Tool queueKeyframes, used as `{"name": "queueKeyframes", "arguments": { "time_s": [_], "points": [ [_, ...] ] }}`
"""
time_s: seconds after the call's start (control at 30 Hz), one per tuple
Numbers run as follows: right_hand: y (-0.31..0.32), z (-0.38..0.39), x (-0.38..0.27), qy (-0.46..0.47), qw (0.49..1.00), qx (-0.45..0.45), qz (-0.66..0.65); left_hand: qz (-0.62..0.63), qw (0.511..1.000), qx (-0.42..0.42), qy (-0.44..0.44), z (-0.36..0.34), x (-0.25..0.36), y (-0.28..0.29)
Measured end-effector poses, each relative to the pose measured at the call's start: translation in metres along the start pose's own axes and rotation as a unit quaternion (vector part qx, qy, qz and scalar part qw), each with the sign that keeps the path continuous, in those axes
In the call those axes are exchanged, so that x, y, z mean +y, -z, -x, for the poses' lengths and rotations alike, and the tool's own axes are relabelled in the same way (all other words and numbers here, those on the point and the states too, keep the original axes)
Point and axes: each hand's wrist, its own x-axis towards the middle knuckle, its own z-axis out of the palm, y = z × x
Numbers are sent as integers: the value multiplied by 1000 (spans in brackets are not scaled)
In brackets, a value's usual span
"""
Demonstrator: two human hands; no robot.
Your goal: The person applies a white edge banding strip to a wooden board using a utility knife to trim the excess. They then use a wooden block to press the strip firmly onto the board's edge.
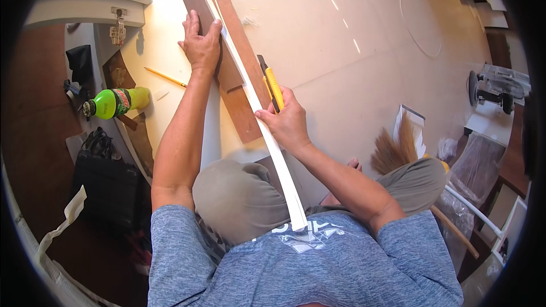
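Head view: left hand (203, 50) spread on dark-brown board (231, 74); right hand (288, 122) grips yellow utility knife (273, 85). Brace white strip (282, 167), knife angled away.

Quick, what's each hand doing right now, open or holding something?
Left hand: open, spread over the brown strip.
Right hand: closed around a yellow utility knife.

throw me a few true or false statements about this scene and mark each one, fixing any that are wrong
1. The right hand holds a yellow utility knife. True.
2. A pencil lies left of the left forearm. True.
3. The left hand grips the pencil. False: it rests on a dark brown board.
4. The green bottle is on the person's right. False: it is on their left.
5. The broom's bristles are blue. False: they are brown.
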Motion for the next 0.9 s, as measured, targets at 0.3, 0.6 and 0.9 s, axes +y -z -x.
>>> {"name": "queueKeyframes", "arguments": {
  "time_s": [0.3, 0.6, 0.9],
  "points": [
    [1, -8, 2, 7, 1000, -8, 22, -70, 997, -12, -16, 5, 15, -3],
    [2, -14, 2, 22, 998, -35, 50, -88, 996, -13, -28, 12, 22, -2],
    [8, -21, 8, 42, 998, 51, 18, -119, 993, -26, -12, 18, 23, -5]
  ]
}}
